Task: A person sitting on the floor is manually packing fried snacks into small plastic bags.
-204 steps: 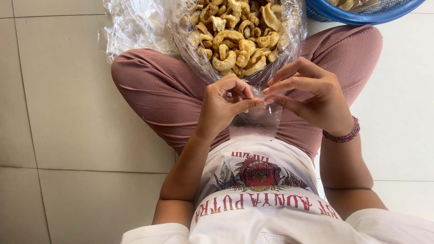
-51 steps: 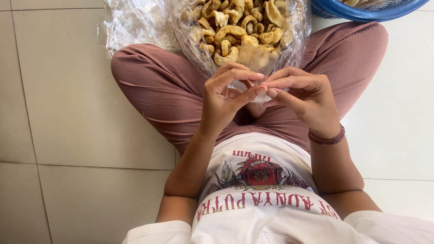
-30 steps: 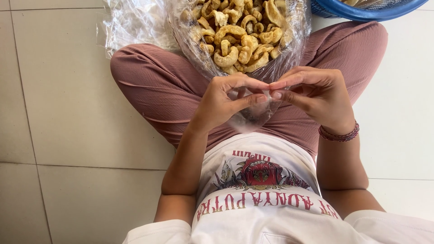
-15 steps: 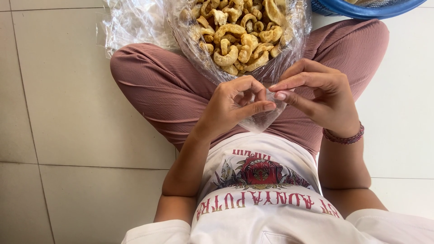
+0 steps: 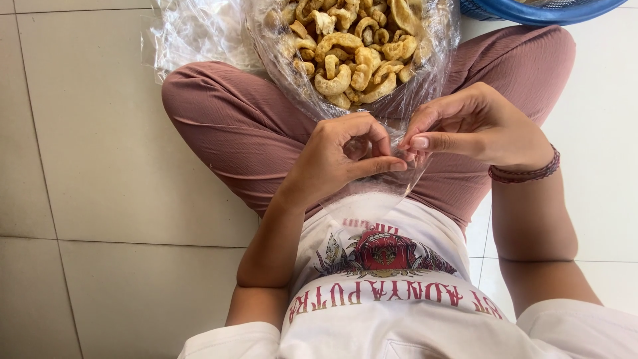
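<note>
A clear plastic bag filled with curled, golden fried crackers is seen resting on the lap, between the crossed legs in dusty-pink trousers. The bag's open, empty end is drawn down toward the body, where it is held by both hands. The left hand is curled, its thumb and forefinger pinched together on the thin film of the bag's mouth; the other fingers are folded in behind. The right hand is set just beside it, fingertips touching those of the left, with thumb and forefinger likewise clamped on the same edge of plastic. A dark braided bracelet is worn on the right wrist. A white shirt with a red printed design is seen below the hands. More crumpled clear plastic is spread on the pale tiled floor beyond the left knee. The rim of a blue basket is partly in view at the top right, near the right knee.
</note>
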